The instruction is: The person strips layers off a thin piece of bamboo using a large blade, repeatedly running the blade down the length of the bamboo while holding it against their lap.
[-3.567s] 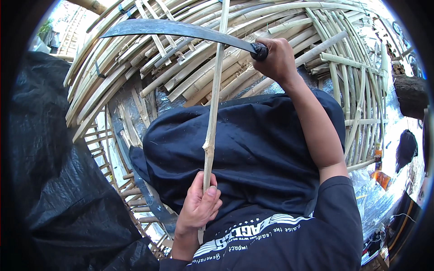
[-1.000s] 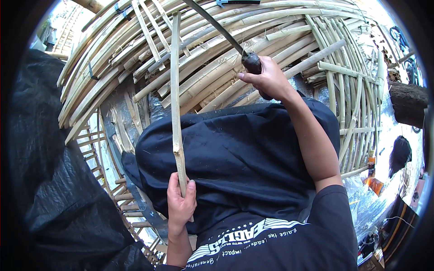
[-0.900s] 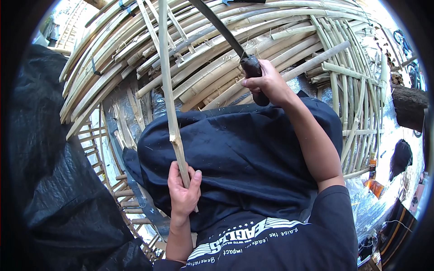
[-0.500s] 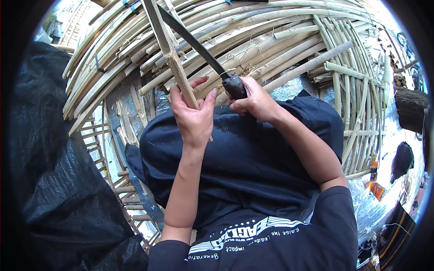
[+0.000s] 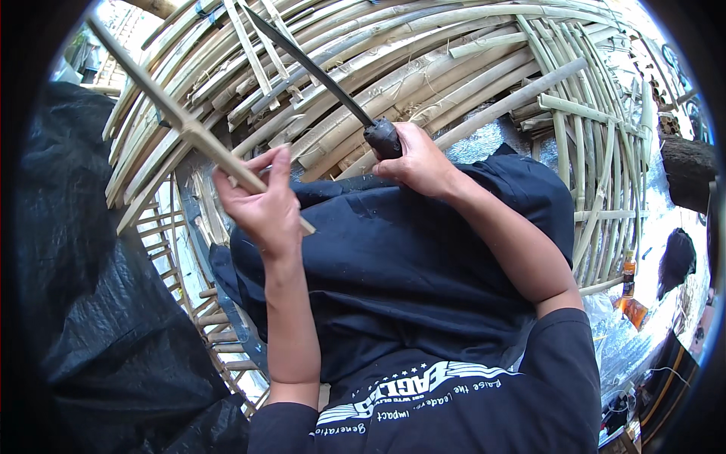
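Note:
A long split bamboo strip (image 5: 170, 113) slants up to the far left, its near end by my lap. My left hand (image 5: 261, 200) is closed around it near that end, slightly blurred. My right hand (image 5: 420, 160) grips the dark, wrapped handle of a machete (image 5: 325, 79), whose long narrow blade points up and left over the bamboo. Blade and strip are apart. Under both hands lies dark cloth (image 5: 401, 250) covering my lap.
Ahead lies a wide layer of bamboo slats (image 5: 423, 76). A woven bamboo lattice (image 5: 590, 151) stands at right, with a small bottle (image 5: 628, 272) of amber liquid and a dark log (image 5: 687, 172) beyond it. Black plastic sheeting (image 5: 98, 265) covers the left side.
My left hand has moved left and slightly down, swinging the bamboo strip's far end leftward, away from the blade. The machete has shifted only slightly.

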Demonstrator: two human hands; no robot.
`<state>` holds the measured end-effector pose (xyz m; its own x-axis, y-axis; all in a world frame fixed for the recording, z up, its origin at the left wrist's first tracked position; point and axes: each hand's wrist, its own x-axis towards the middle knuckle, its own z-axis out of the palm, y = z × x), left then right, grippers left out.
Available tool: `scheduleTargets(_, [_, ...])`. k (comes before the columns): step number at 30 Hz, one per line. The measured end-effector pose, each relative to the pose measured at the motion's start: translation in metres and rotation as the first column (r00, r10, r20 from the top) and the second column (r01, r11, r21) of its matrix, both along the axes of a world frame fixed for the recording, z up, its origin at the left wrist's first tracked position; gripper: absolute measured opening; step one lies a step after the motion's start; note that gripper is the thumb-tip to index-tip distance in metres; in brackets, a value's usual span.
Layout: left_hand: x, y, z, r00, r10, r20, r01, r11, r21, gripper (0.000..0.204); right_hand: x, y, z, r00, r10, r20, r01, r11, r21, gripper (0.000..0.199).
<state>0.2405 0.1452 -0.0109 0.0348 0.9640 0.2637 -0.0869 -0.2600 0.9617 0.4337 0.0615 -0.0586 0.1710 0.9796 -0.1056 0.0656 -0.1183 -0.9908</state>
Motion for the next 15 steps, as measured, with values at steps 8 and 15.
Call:
scheduleTargets(8, [-0.336,0.105,-0.008,0.729,0.564,-0.388,-0.533,0.823,0.195,0.041,0.019,0.007,-0.008,0.99,-0.128,0.061,0.128,0.992,0.005,0.023])
scheduleTargets(15, [-0.386,0.033,-0.011,0.679,0.39,-0.621,-0.595,0.789,-0.155,0.039,0.015,0.011,-0.005,0.931,-0.249,0.266,0.244,0.968,0.053,0.034])
